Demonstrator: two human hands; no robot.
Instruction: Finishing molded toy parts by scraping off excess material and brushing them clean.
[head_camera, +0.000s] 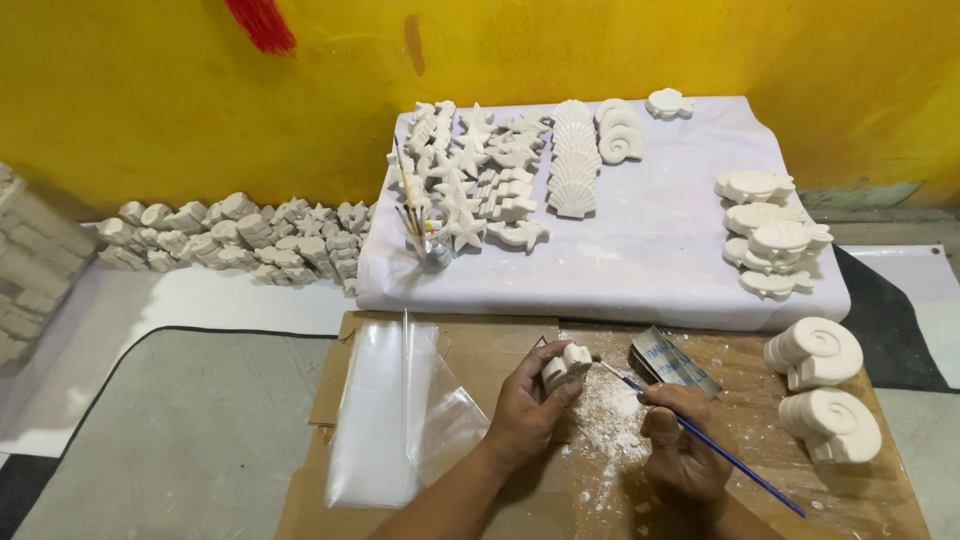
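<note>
Piece in hand: I am watching the left hand (528, 400) gripping a small white plaster shell casting (566, 367), fingers wrapped around it, lifted just above the brown cardboard work sheet (480, 350).
Tool: the right hand (680, 440) is pinching a thin blue-handled brush (700, 440), its tip touching the casting's edge.
Progress: I am judging the cleaning as under way; white dust (610, 420) is lying under the hands.
Nearby: two large white spiral shell castings (820, 375) are sitting to the right, a clear plastic bag (385, 410) to the left.
Beyond: many white castings (480, 170) are lying in rows on the white cloth-covered board (640, 250); I cannot tell which are finished.
</note>
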